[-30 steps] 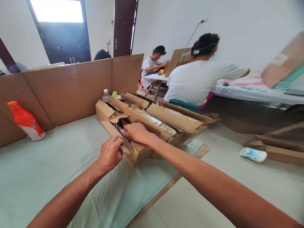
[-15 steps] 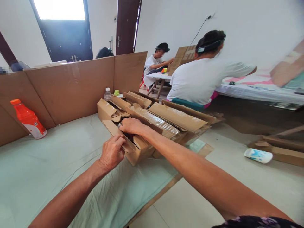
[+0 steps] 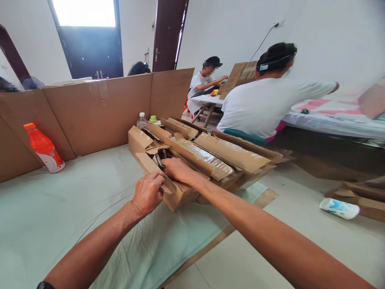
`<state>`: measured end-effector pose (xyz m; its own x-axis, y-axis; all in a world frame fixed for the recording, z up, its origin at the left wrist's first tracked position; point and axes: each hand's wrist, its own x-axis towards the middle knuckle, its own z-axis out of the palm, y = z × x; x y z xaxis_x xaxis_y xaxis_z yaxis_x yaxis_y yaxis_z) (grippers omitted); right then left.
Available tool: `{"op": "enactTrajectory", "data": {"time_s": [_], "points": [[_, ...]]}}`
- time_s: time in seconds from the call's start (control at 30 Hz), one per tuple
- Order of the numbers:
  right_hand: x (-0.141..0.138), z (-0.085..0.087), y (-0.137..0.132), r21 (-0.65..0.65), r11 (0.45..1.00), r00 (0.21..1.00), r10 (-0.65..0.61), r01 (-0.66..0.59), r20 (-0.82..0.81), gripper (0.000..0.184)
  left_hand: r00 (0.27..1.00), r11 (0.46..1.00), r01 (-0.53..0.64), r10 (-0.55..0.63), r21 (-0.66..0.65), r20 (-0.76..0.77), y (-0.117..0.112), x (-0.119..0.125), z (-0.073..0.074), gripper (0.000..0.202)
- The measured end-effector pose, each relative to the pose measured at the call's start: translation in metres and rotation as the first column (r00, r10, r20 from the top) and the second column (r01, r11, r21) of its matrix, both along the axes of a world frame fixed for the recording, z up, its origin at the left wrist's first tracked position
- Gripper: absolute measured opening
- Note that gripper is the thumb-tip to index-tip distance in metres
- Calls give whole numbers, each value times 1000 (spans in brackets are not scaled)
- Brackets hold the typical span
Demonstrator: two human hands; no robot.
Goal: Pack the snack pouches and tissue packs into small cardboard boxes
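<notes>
As right hand [image 3: 179, 170] withdraws, box [image 3: 181, 195] — interior exposed

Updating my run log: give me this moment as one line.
left hand: pinches cardboard box flap | right hand: in box opening, grasp unclear | nearby: orange bottle

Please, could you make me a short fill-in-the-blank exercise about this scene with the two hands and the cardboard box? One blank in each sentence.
1. The left hand pinches a ____ of the open cardboard box while the right hand reaches into it.
2. The bottle leaning against the cardboard wall is ____ in colour.
3. The cloth under the box is pale ____.
Missing words: flap; orange; green.
</notes>
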<state>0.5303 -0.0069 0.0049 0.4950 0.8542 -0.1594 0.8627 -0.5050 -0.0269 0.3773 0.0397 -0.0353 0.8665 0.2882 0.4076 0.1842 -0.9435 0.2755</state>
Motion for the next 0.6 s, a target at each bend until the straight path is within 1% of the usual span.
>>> {"op": "enactTrajectory", "data": {"time_s": [0.1,0.2,0.27,0.33,0.43,0.5,0.53,0.6], "points": [[1,8,-6,64,998,1000,-18,19,-10,24,1000,1000,4,-4,-18,-3,0,1,2,29],[0,24,-20,172,984,998,-55,51,14,28,1000,998,16,-16,-58,7,0,1,3,27],[-2,39,-33,272,960,995,-86,71,44,32,999,995,26,-24,-99,24,-1,2,3,27],[-5,55,-46,384,919,989,-125,88,73,35,998,987,44,-37,-152,50,-1,2,2,28],[-7,79,-62,548,830,977,-187,105,97,35,991,964,101,-75,-248,111,-1,-2,-2,34],[-9,91,-71,651,753,976,-199,93,92,33,981,937,135,-80,-322,176,3,-12,-4,45],[-10,95,-75,705,706,981,-177,69,81,33,974,920,145,-68,-363,214,6,-18,-5,51],[-14,98,-81,818,575,997,-56,-9,51,31,958,879,158,-25,-449,287,13,-36,-5,62]]}}
